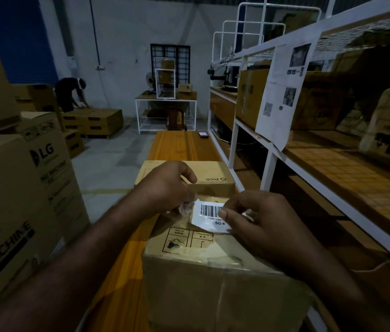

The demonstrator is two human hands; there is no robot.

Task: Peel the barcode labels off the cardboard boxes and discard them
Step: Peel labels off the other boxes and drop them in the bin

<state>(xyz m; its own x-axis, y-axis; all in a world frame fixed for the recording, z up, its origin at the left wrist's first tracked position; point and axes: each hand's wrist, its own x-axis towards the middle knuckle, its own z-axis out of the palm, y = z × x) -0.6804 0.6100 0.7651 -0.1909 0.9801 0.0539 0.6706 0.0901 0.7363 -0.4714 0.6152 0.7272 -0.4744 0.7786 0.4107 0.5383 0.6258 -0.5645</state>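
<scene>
Head view: your right hand (264, 221) fingers pinch the barcode label (209, 213) atop the near box (201, 274); your left hand (165, 188) fingers pinch crumpled clear film (185, 208). PICO box (213, 174) just behind. Phone (203, 134) farther along the wooden surface (177, 144); LG cartons (33, 178) left, white racking (269, 164) right.

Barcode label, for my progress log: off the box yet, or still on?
Still on: the label lies on the box top, the right hand pinching its right edge.
</scene>
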